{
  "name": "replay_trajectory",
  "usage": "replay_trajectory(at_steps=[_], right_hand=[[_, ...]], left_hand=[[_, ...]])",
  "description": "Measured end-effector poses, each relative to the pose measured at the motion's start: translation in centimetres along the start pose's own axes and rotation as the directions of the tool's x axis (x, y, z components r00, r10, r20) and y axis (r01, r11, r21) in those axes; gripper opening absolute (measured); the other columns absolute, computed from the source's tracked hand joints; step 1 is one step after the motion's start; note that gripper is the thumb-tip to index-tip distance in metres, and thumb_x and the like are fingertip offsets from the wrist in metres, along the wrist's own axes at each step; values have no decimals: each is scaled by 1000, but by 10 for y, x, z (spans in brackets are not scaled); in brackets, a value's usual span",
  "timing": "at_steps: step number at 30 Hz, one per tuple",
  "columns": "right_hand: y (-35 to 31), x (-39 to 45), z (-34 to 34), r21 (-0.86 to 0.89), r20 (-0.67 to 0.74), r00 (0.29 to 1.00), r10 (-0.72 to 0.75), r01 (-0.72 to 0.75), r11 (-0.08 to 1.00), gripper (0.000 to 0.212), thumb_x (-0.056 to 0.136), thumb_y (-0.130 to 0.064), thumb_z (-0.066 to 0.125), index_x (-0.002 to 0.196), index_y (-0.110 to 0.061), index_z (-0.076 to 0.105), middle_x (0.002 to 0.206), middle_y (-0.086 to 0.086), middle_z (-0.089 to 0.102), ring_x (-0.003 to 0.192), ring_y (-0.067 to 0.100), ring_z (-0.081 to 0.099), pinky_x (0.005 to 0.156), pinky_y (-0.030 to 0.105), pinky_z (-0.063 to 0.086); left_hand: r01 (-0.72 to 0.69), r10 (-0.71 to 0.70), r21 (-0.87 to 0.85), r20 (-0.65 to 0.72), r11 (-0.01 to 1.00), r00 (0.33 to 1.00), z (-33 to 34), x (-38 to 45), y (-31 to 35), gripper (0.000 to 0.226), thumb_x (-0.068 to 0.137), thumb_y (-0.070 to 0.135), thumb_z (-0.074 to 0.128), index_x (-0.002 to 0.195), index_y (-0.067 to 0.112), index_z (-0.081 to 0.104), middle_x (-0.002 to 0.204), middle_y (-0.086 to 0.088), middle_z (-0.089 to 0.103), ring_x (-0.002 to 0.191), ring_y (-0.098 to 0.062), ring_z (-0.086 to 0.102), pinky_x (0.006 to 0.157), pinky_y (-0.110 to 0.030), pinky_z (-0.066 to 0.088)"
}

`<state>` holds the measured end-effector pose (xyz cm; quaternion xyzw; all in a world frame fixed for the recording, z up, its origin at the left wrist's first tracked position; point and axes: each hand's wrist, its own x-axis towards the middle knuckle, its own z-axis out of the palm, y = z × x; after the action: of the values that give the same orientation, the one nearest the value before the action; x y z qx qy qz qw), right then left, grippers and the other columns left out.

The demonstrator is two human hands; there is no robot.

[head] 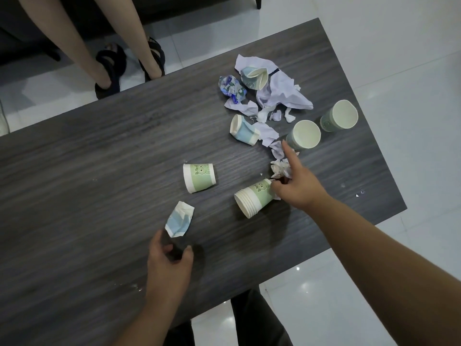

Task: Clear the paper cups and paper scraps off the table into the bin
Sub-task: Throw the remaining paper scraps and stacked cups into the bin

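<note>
On the dark wood table point(74, 196), my left hand point(169, 260) hovers with fingers spread just below a crushed blue cup point(179, 222), not gripping it. My right hand point(298, 187) has its index finger straight; its thumb touches the base of a lying stack of green cups point(252, 199), and a crumpled white paper point(279, 168) lies between thumb and finger. A single green cup point(199, 177) lies on its side. Two upright cups point(305, 134) point(340, 118) stand at the right. Further back lie a squashed blue cup point(243, 129), another cup point(254, 77), a blue wrapper point(230, 88) and white paper scraps point(284, 93).
Another person's legs in black sandals point(112, 68) stand beyond the table's far edge. White tiled floor point(399, 58) surrounds the table. My own dark trousers point(254, 320) show below the near edge. The left half of the table holds only small crumbs.
</note>
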<state>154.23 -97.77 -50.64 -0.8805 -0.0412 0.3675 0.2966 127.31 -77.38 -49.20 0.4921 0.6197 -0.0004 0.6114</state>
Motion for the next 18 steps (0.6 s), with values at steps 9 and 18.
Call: replay_trajectory(at_steps=[9, 18], right_hand=[[24, 1, -5, -145, 84, 996, -43, 55, 988, 91, 76, -76, 67, 155, -61, 24, 159, 2, 48, 141, 25, 52, 112, 48, 48], [38, -10, 15, -307, -29, 994, -102, 88, 948, 49, 88, -47, 78, 127, -35, 50, 121, 3, 61, 107, 31, 64, 80, 41, 51]], left_hand=[[334, -307, 277, -138, 901, 942, -2, -9, -20, 35, 89, 28, 76, 120, 15, 64, 89, -3, 75, 76, -25, 76, 74, -41, 63], [274, -401, 464, 201, 843, 894, 58, -39, 4, 28, 96, 32, 76, 120, 27, 62, 103, 0, 74, 75, -16, 77, 56, -25, 59]])
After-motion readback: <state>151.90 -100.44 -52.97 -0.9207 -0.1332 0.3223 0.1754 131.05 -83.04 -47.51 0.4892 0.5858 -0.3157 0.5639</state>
